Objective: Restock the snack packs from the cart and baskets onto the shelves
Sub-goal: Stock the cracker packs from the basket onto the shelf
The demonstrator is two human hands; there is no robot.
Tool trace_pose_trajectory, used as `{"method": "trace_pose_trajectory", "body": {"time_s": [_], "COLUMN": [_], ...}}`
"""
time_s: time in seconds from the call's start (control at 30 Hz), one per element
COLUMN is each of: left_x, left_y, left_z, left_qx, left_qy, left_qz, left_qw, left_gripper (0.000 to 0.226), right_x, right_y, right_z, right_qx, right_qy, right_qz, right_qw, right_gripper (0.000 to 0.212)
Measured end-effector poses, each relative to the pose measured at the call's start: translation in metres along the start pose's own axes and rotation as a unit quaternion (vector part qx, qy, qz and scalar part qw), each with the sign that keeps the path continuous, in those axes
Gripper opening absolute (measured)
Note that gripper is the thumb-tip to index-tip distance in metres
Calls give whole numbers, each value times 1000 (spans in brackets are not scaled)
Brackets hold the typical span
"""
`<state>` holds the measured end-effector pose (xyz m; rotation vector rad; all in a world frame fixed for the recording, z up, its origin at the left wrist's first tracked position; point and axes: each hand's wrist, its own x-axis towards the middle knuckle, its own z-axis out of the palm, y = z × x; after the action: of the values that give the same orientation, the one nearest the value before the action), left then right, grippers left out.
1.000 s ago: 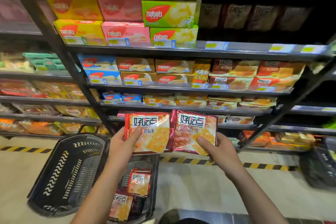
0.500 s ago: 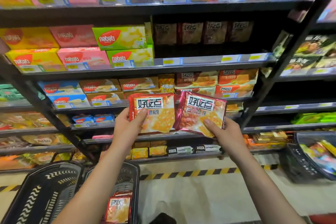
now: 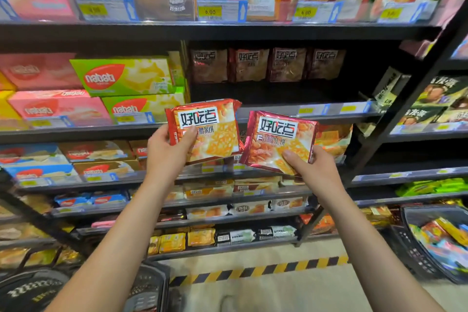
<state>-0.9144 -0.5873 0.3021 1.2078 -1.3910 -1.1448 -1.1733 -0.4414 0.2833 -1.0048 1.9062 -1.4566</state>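
The left hand pinches the lower left corner of an orange biscuit pack, thumb across its front; the right hand grips a red biscuit pack by its bottom edge. Both hang just before the shelf. Likely light, crinkly, slippery film over brittle biscuits: hold edges, don't squeeze.

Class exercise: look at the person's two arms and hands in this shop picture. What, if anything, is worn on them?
Nothing worn shows. The left hand and right hand are bare, without gloves, and no rings are visible on the fingers. Both forearms are uncovered down to the picture's lower edge: no sleeve, watch or bracelet appears in the head view.
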Motion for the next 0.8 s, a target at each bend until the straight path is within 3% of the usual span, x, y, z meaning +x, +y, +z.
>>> {"method": "trace_pose_trajectory", "body": {"time_s": [0.13,0.27,0.5,0.8], "left_x": [45,82,126,176], "left_y": [12,24,37,27], "left_z": [23,41,72,118], "left_qx": [-6,10,25,153], "left_qy": [21,43,68,114], "left_qz": [33,52,66,-25], "left_qw": [999,998,995,981], "left_gripper": [21,24,23,27], "right_x": [55,101,165,205], "right_y": [-11,-26,-36,-27], "right_z": [0,-2,-7,-12], "right_qx": [-17,-11,-86,-129], "right_qy": [17,47,85,55], "right_qz": [-22,-61,-112,-123], "right_qw": [999,997,986,982], "right_gripper": [28,19,34,38]}}
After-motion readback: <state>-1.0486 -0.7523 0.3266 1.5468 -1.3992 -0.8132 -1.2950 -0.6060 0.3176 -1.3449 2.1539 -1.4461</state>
